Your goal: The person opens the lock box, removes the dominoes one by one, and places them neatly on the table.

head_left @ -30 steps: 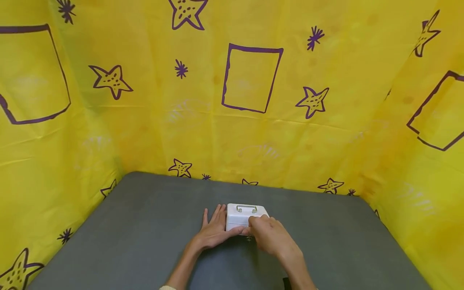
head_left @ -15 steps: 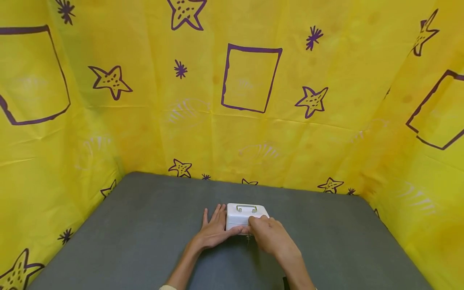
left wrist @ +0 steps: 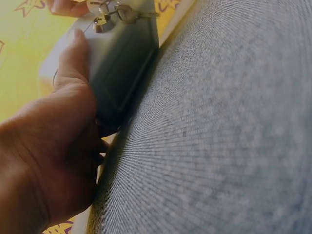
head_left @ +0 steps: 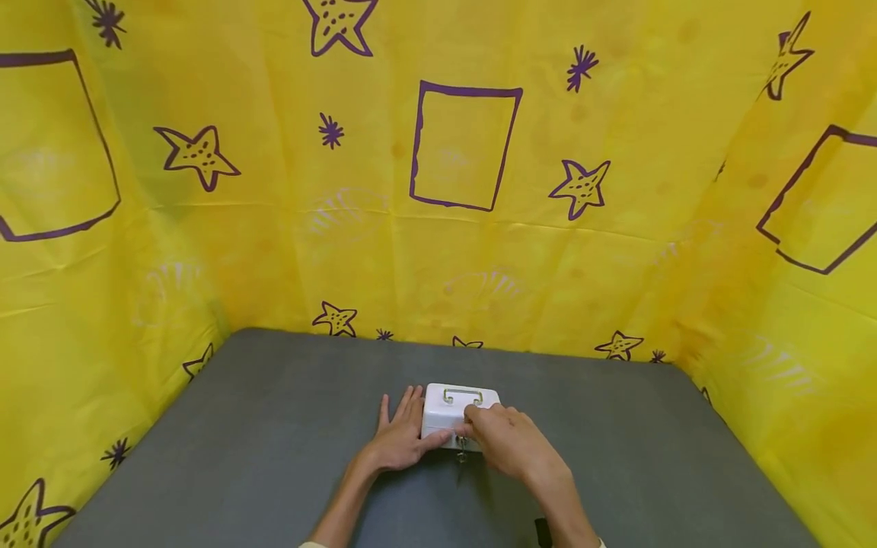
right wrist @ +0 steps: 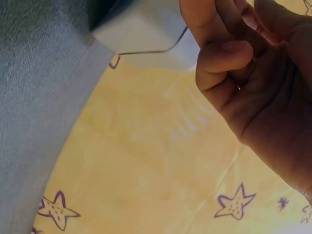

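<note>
A white metal cash box (head_left: pixel 438 415) with a wire carrying handle (head_left: pixel 463 392) on its lid sits on the grey table. My left hand (head_left: pixel 400 440) braces it: straight fingers lie along its left side, and the thumb presses its front. In the left wrist view a small key ring (left wrist: pixel 126 13) hangs from a key in the round lock (left wrist: pixel 101 23) on the front face. My right hand (head_left: pixel 517 445) is at the front, fingers curled, with thumb and index finger at the key's head. Their exact contact is partly hidden. The right wrist view shows the other fingers (right wrist: pixel 224 61) folded.
The grey table (head_left: pixel 288 457) extends around the box on every side. Yellow cloth (head_left: pixel 473 251) with purple stars and frames hangs behind it and along both sides.
The head view has shifted slightly. The keys at the lock show more clearly and hang a little lower and further left. Both hands keep nearly the same places on the box.
</note>
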A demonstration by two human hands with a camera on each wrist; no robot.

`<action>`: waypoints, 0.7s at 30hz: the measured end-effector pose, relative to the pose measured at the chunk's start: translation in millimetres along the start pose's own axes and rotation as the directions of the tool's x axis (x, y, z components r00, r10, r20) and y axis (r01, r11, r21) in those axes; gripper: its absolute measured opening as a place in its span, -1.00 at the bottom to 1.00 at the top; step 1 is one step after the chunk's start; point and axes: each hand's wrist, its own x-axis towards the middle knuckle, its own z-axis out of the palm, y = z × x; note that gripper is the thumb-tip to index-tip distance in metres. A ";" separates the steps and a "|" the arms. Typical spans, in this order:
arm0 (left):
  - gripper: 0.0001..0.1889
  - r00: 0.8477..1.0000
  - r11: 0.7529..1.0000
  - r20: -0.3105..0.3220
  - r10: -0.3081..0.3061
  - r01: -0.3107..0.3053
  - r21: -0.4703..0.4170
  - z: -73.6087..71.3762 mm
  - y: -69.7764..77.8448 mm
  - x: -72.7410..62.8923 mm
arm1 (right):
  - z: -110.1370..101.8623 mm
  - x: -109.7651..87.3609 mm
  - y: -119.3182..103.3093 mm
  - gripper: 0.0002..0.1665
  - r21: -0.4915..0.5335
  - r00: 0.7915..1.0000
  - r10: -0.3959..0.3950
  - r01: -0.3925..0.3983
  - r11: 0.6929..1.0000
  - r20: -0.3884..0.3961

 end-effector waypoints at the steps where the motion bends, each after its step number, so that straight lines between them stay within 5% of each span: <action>1: 0.00 1.000 1.000 -0.006 0.010 -0.010 -0.004 -0.9 0.9 0.1 | -0.3 0.4 -0.5 -0.70 0.017 1.000 -0.002 0.002 1.000 0.011; 6: -0.03 1.000 1.000 -0.006 0.014 -0.014 0.002 -3.0 5.3 -0.3 | -0.5 1.6 -1.7 -0.73 0.081 0.998 0.016 -0.021 0.996 0.064; 21: -0.01 1.000 0.999 -0.006 -0.020 0.020 -0.047 0.5 4.1 -0.5 | -0.1 -0.7 -6.1 -0.61 0.035 0.994 0.076 -0.079 0.996 0.080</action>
